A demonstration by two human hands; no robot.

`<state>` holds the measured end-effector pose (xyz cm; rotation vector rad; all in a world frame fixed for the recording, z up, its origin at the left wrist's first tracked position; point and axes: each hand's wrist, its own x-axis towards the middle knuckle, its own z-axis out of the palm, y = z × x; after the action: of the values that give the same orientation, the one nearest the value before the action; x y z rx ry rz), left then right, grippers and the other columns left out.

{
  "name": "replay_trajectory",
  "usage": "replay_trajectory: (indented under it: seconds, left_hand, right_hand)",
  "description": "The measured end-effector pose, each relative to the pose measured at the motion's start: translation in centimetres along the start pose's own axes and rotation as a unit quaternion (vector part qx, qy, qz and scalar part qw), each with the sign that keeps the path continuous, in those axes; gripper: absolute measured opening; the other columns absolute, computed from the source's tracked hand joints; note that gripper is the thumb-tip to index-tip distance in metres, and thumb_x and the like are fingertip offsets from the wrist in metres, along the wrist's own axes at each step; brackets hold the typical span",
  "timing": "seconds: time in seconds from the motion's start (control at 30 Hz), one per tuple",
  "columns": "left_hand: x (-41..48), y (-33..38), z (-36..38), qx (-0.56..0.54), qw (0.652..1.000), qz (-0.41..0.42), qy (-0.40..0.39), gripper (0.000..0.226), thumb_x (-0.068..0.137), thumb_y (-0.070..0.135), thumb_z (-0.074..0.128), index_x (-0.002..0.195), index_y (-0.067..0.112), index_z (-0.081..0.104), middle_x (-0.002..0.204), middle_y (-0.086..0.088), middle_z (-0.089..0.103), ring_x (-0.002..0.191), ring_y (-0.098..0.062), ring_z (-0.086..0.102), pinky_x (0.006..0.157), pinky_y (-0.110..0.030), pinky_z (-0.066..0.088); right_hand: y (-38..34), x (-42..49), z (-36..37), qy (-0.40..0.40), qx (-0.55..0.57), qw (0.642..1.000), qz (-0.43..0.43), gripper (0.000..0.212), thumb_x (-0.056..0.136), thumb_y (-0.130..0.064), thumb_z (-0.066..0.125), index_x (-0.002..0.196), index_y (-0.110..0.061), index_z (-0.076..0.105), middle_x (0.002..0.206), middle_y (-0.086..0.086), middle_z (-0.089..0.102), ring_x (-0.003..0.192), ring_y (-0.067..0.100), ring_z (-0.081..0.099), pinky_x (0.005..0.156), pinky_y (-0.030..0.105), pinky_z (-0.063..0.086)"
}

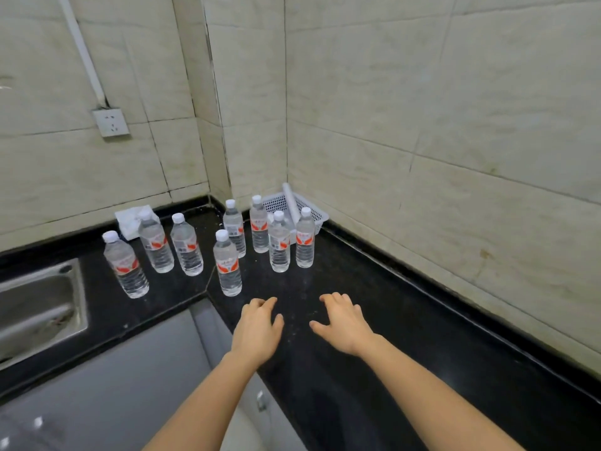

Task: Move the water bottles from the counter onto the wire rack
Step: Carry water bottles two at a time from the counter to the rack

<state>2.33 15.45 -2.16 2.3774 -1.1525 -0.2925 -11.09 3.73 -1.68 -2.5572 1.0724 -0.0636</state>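
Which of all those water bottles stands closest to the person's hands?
The lone front bottle, just beyond the left hand. It stands forward of all the others, near the counter's inner corner.

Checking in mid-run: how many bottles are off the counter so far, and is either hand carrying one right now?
Nothing looks done: eight water bottles stand upright on the black counter, and no wire rack is in view. Nothing is in hand either; the left hand and right hand hover open above the counter, short of the nearest bottle. All eight are left to move. A white basket sits in the corner behind them.
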Motion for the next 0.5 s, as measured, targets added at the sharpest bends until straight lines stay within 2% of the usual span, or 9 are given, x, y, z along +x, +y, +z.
replay_trajectory:
  seconds: [0.33, 0.5]
  left_hand:
    - [14.7, -1.1, 0.4, 0.014, 0.999, 0.025, -0.015, 0.052, 0.096, 0.029, 0.044, 0.145, 0.016, 0.033, 0.15, -0.007, 0.032, 0.138, -0.024, 0.029, 0.108, -0.037, 0.035]
    - [22.6, -1.3, 0.7, 0.004, 0.998, 0.059, -0.016, 0.058, 0.094, 0.027, 0.046, 0.147, 0.015, 0.026, 0.149, -0.006, 0.032, 0.136, -0.024, 0.029, 0.107, -0.036, 0.036]
  right_hand:
    - [-0.2, 14.5, -0.8, -0.002, -0.004, 0.998, 0.056, 0.056, 0.091, -0.042, 0.056, 0.137, -0.014, 0.04, 0.138, 0.005, 0.045, 0.129, 0.024, 0.039, 0.106, 0.043, 0.034]
    - [-0.2, 21.7, -1.9, 0.023, -0.011, 0.996, 0.091, 0.062, 0.091, -0.039, 0.057, 0.143, -0.014, 0.033, 0.142, 0.007, 0.043, 0.132, 0.026, 0.037, 0.108, 0.046, 0.033]
